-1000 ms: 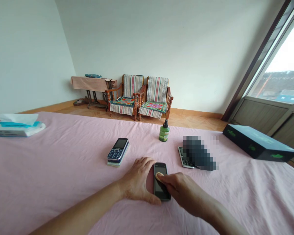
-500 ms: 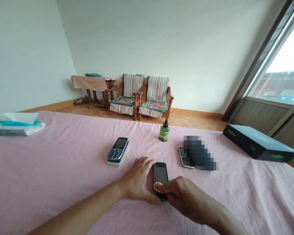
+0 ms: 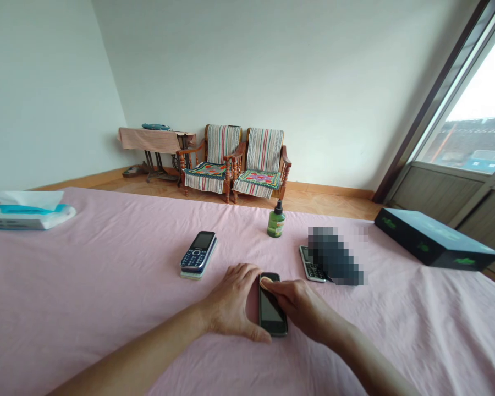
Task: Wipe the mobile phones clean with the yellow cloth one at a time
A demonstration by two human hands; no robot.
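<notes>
A dark mobile phone (image 3: 272, 311) lies face up on the pink cloth. My left hand (image 3: 231, 305) braces it from the left, fingertips at its top corner and thumb at its bottom edge. Between the fingers of my right hand (image 3: 305, 305) is a small pale round pad (image 3: 266, 282), pressed flat against the upper part of the phone. Left of my hands, a keypad phone (image 3: 198, 252) rests on top of another pale-edged phone. Another keypad phone (image 3: 313, 270) lies to the right, partly covered by a dark blurred-out object (image 3: 336, 258).
A green bottle (image 3: 276, 223) with a black pump top stands beyond my hands. At the right lies a black box (image 3: 433, 239); a tissue pack (image 3: 28, 212) is at the far left. Two wooden armchairs (image 3: 235, 159) and a cloth-covered table (image 3: 152, 140) stand by the wall.
My right hand has slid the pad from the lower part of the phone up to its top end. My left hand stays in place around the phone.
</notes>
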